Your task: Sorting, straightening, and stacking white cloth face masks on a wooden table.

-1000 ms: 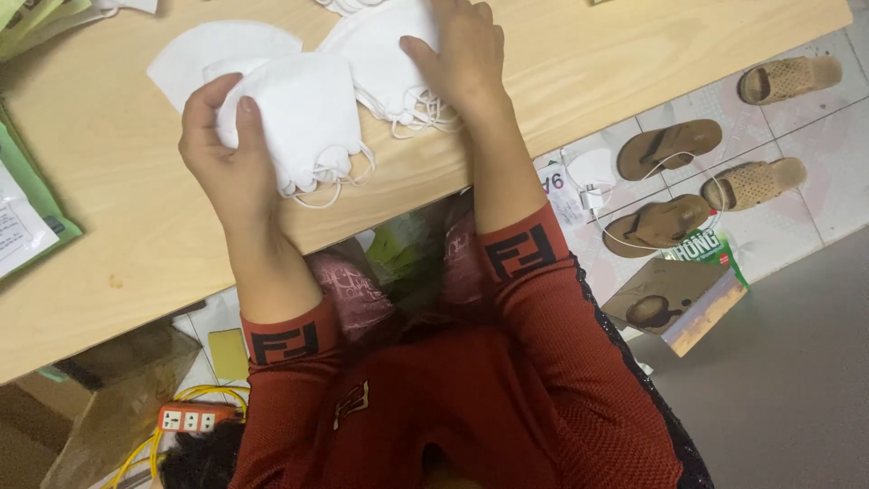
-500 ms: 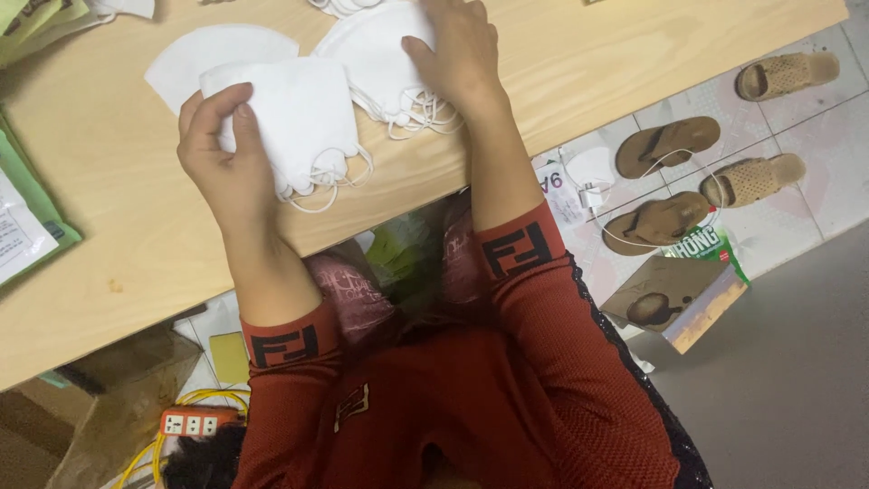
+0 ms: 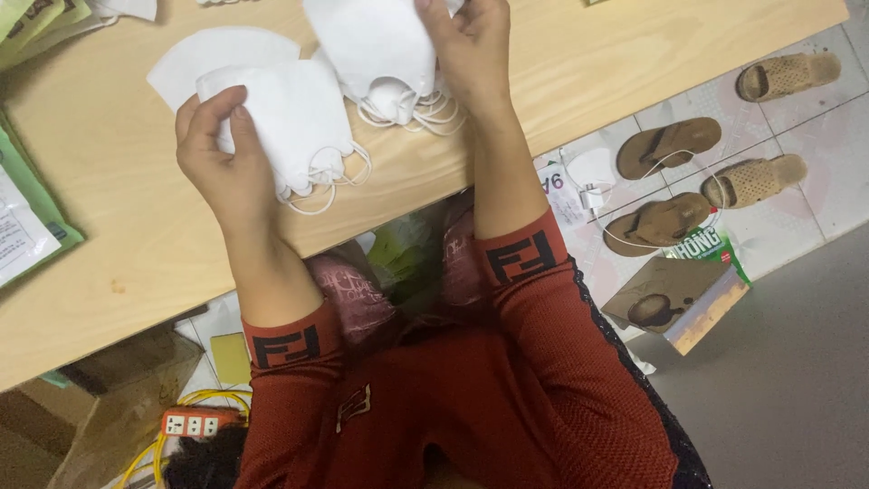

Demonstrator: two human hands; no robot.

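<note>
Nearest the camera: red knit sleeves with dark cuff bands, forearms reaching up to a light wooden desk (image 3: 588, 72). Orange power strip (image 3: 195, 423) with yellow cable on the floor below the desk edge, cardboard beside it.

Left hand (image 3: 226, 167) is closed on a stack of white folded face masks (image 3: 294, 122), thumb on top, fingers curled under the near edge; ear loops dangle off the stack onto the desk. Stack sits low over the desk near its front edge, partly overlapping a flat white mask piece (image 3: 195, 63) lying behind it.

Right hand (image 3: 471, 50) is clamped on a second bunch of white masks (image 3: 380, 45), held a bit farther in, loops hanging in a tangle below. The two hands are apart, each with its own bunch; the bunches are just beside each other, maybe touching, hard to tell.

Far left of the desk: green and white packets (image 3: 27, 226), more packaging at the top corner.

On the tiled floor right of the desk: several brown sandals (image 3: 670, 149), a white charger with cord (image 3: 593, 177), a small printed cardboard box (image 3: 679, 299).
</note>
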